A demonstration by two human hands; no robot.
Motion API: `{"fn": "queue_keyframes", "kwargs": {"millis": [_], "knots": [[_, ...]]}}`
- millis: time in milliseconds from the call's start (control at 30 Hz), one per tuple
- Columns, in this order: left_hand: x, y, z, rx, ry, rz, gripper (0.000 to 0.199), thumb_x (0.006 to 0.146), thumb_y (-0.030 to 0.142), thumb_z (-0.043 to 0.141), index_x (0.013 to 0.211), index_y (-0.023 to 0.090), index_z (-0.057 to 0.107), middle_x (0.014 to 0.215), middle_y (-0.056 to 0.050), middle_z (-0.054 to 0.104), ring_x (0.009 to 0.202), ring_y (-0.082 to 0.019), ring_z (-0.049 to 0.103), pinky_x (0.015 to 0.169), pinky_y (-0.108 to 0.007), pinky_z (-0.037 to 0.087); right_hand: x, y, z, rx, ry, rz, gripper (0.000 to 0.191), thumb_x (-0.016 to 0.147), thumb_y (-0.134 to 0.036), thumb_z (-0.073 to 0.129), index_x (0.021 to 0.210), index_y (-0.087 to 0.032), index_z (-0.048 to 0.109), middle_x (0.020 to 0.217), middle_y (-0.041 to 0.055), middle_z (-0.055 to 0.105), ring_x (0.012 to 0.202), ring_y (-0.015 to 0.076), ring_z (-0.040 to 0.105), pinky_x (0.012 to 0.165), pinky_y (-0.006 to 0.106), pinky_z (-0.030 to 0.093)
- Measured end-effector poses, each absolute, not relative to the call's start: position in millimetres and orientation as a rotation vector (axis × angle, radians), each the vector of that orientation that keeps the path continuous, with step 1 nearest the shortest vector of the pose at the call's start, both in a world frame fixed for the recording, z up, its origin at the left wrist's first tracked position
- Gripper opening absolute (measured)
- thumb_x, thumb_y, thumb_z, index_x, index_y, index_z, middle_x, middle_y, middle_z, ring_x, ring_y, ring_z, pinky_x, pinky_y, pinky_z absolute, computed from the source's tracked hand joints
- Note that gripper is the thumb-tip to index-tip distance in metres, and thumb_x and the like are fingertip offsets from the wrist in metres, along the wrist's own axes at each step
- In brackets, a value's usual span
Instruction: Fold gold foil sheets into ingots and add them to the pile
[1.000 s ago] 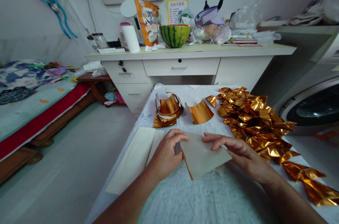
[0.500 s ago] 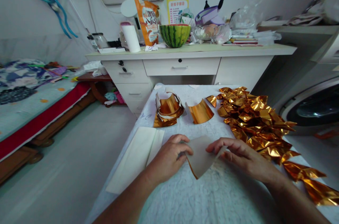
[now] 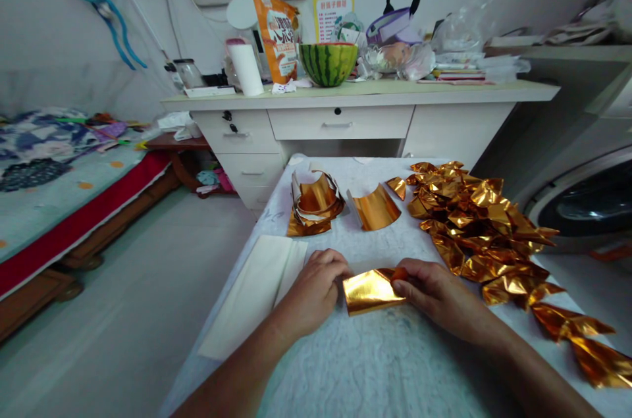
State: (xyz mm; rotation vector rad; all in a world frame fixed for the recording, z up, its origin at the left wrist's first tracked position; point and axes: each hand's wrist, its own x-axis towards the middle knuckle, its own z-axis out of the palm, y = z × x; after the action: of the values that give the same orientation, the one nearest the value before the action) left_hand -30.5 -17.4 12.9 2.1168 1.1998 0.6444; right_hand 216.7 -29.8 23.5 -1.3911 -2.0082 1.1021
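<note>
A sheet of gold foil paper (image 3: 368,291), folded over with its shiny side outward, is held just above the cloth in front of me. My right hand (image 3: 432,289) pinches its right end, thumb in front. At the left edge, my left hand (image 3: 318,283) is closed with curled fingers; its fingertips are partly hidden behind the sheet. Beyond the hands lies one curved gold sheet (image 3: 378,209), beside a curled stack of gold sheets (image 3: 316,197). Folded pale paper (image 3: 251,289) lies left of my left hand. Right of my right hand spreads a heap of folded gold foil pieces (image 3: 474,220).
A pale patterned cloth (image 3: 395,365) covers the table. Behind it stands a white desk (image 3: 340,122) bearing a cut watermelon (image 3: 328,64), an orange pouch (image 3: 277,39) and bags. A bed (image 3: 74,187) is at left, a washing machine (image 3: 587,194) at right.
The sheet between my hands showed its pale side and a drooping corner; now it is folded over with the gold side showing. My right hand has shifted its grip on it.
</note>
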Motion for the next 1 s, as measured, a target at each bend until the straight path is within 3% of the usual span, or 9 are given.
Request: {"fn": "queue_keyframes", "kwargs": {"millis": [100,200,300,367,500,767,933,1000], "knots": [[-30.5,-14.8,10.6,2.049,1.333,0.735,0.030,0.085,0.008,0.041,0.096,0.020,0.066,0.101,-0.005,0.062,0.103,-0.022,0.054,0.094,-0.038,0.042,213.3,-29.4,26.9,-1.428,-2.123,0.925,0.016,0.088,-0.029,0.056,0.074,-0.022,0.060,0.073,0.0005,0.060,0.065,0.0154,0.054,0.058,0.026,0.040],[-30.5,-14.5,8.9,2.046,1.431,0.752,0.029,0.096,0.025,0.037,0.099,0.019,0.066,0.102,-0.006,0.060,0.104,-0.023,0.052,0.096,-0.042,0.039,211.4,-28.4,26.1,-1.432,-2.210,0.845,0.014,0.088,-0.024,0.055,0.075,-0.022,0.058,0.080,0.0020,0.060,0.071,0.0164,0.058,0.064,0.028,0.042],[-28.3,-16.9,9.5,2.055,1.480,0.670,0.029,0.095,0.040,0.045,0.100,0.021,0.066,0.104,-0.007,0.057,0.106,-0.026,0.049,0.096,-0.044,0.037,209.7,-28.2,23.3,-1.446,-2.241,0.800,0.015,0.088,-0.022,0.053,0.074,-0.021,0.057,0.083,0.0029,0.060,0.074,0.0168,0.058,0.066,0.029,0.043],[-25.6,-18.4,10.0,2.065,1.502,0.603,0.030,0.085,0.045,0.061,0.103,0.021,0.064,0.109,-0.007,0.055,0.107,-0.028,0.046,0.095,-0.045,0.037,208.0,-28.4,22.1,-1.471,-2.244,0.762,0.016,0.088,-0.022,0.053,0.073,-0.021,0.057,0.083,0.0035,0.059,0.074,0.0170,0.058,0.066,0.029,0.043],[-20.4,-19.0,7.4,2.104,1.565,0.566,0.041,0.067,0.033,0.078,0.102,0.023,0.061,0.111,-0.006,0.053,0.107,-0.029,0.045,0.093,-0.044,0.036,204.4,-28.9,20.2,-1.517,-2.237,0.692,0.014,0.088,-0.020,0.052,0.076,-0.021,0.059,0.083,0.0041,0.059,0.074,0.0176,0.058,0.065,0.029,0.043],[-16.4,-15.8,5.8,2.067,1.615,0.535,0.030,0.065,0.026,0.078,0.090,0.023,0.061,0.105,-0.003,0.053,0.103,-0.026,0.045,0.089,-0.040,0.036,205.9,-24.4,1.4,-1.602,-2.169,0.501,0.001,0.079,-0.020,0.058,0.080,-0.019,0.058,0.086,0.0059,0.059,0.079,0.0211,0.056,0.070,0.033,0.045],[-14.3,-15.9,7.4,2.050,1.557,0.584,0.023,0.067,0.019,0.073,0.084,0.022,0.058,0.101,-0.001,0.055,0.102,-0.024,0.045,0.088,-0.037,0.035,209.2,-22.4,-11.6,-1.574,-2.114,0.306,0.038,0.074,-0.021,0.063,0.112,-0.015,0.060,0.109,0.0128,0.059,0.100,0.0292,0.053,0.089,0.044,0.043],[-13.3,-16.9,7.4,2.044,1.494,0.610,0.020,0.068,0.014,0.069,0.082,0.022,0.056,0.098,0.000,0.057,0.100,-0.023,0.046,0.087,-0.035,0.035,209.1,-22.6,-11.3,-1.578,-2.100,0.298,0.042,0.074,-0.022,0.063,0.115,-0.015,0.060,0.113,0.0139,0.058,0.103,0.0302,0.051,0.091,0.046,0.042]]}}
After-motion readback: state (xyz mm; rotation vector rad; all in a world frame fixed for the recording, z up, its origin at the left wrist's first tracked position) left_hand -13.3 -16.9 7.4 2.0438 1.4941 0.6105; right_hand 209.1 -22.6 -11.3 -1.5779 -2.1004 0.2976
